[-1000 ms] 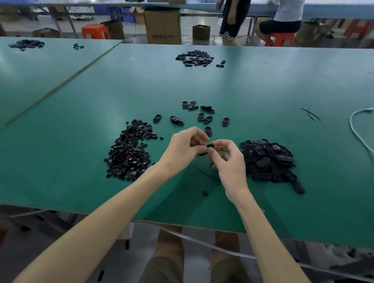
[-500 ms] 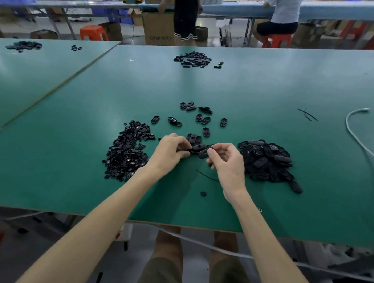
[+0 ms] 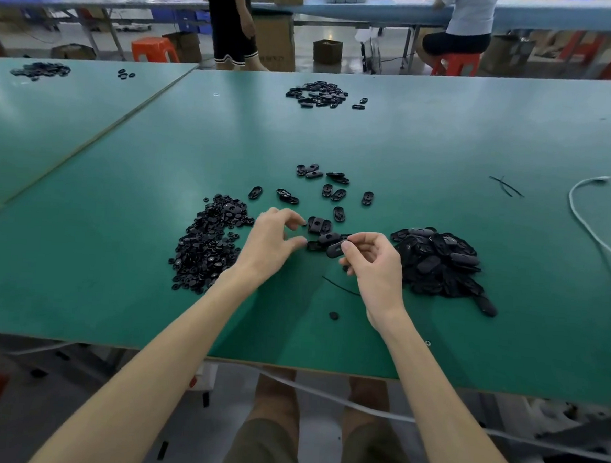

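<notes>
My right hand (image 3: 375,264) pinches a black oval plastic shell (image 3: 334,251) between thumb and fingers, just above the green table (image 3: 445,143). My left hand (image 3: 273,243) hovers beside it with curved fingers and a gap between thumb and forefinger, holding nothing that I can see. A few black shells (image 3: 318,225) lie between the hands. A pile of small black parts (image 3: 206,243) lies left of my left hand. A heap of larger oval shells (image 3: 438,262) lies right of my right hand.
Several single oval pieces (image 3: 335,193) lie scattered beyond the hands. Another black pile (image 3: 317,94) sits far back. A white cable (image 3: 583,219) runs along the right. A thin black strip (image 3: 340,287) and a small black part (image 3: 333,315) lie near the front edge. People are behind the table.
Both hands have dropped from a raised joined grip to the table. The left hand has let go and drawn back a little; the right hand still holds a shell.
</notes>
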`<control>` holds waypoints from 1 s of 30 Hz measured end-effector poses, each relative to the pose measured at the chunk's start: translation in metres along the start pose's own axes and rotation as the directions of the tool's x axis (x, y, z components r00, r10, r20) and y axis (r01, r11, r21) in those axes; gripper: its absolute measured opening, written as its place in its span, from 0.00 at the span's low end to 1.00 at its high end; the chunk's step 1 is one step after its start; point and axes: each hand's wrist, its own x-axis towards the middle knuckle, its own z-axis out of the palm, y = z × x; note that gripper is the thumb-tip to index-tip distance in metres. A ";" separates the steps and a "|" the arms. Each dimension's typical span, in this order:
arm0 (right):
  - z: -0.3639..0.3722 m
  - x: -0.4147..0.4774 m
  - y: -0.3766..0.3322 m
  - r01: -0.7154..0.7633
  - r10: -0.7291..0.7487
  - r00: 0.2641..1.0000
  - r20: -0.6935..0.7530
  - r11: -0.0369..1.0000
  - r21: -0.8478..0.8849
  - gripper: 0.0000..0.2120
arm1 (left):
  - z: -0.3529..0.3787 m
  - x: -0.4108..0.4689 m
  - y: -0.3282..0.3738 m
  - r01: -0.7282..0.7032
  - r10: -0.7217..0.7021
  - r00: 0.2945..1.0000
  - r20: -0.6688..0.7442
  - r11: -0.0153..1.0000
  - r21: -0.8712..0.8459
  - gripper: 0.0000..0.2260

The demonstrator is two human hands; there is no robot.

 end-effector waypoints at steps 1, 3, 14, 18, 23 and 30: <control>0.000 0.000 0.000 -0.002 0.002 1.000 0.002 1.000 -0.001 0.04 | -0.005 0.003 -0.002 0.015 -0.014 0.999 -0.047 0.999 0.032 0.12; 0.000 0.000 -0.001 -0.007 0.007 1.000 0.004 1.000 -0.002 0.04 | -0.016 0.012 -0.010 0.082 -0.070 0.990 -0.123 0.991 0.102 0.11; 0.000 -0.001 -0.002 -0.002 0.003 1.000 0.006 1.000 -0.021 0.03 | -0.026 0.023 -0.032 0.130 -0.105 0.990 -0.093 0.932 0.338 0.04; 0.000 -0.001 -0.002 -0.004 0.004 1.000 0.010 1.000 -0.026 0.03 | -0.022 0.020 -0.029 0.116 -0.100 0.993 -0.062 0.911 0.395 0.03; 0.000 -0.001 -0.001 -0.008 0.008 1.000 -0.005 1.000 -0.017 0.03 | -0.007 0.006 -0.006 0.052 -0.040 0.998 -0.042 0.930 0.364 0.07; 0.000 -0.001 -0.001 0.009 -0.009 0.999 -0.049 1.000 0.001 0.03 | 0.023 -0.012 0.036 0.069 -0.099 0.994 -0.042 0.893 -0.445 0.04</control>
